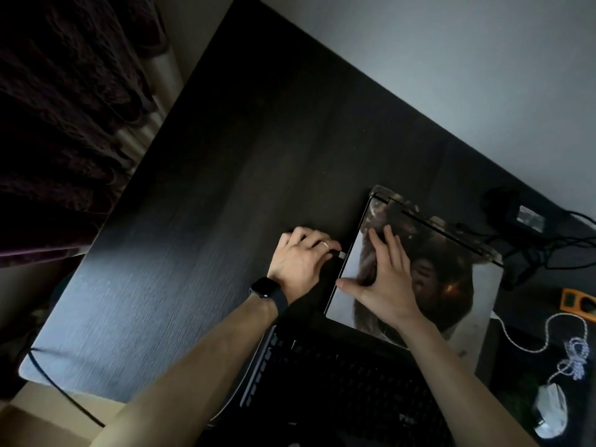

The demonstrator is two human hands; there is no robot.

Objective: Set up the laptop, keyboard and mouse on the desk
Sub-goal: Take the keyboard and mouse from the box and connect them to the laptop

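Keyboard (338,382) lying nearest on the surface (225,188) and the shut laptop (451,282) just beyond, the plug (340,254) pinched in the left grip (300,262) at the laptop's left edge should be kept level and pushed straight in while the laptop is steadied by the flat, released right grip (387,279).

Dark square-faced watch (265,288) on my left wrist, band navy or black, hard to tell in this light. Thin pale ring (325,245) on my left hand (300,259). Forearms bare.
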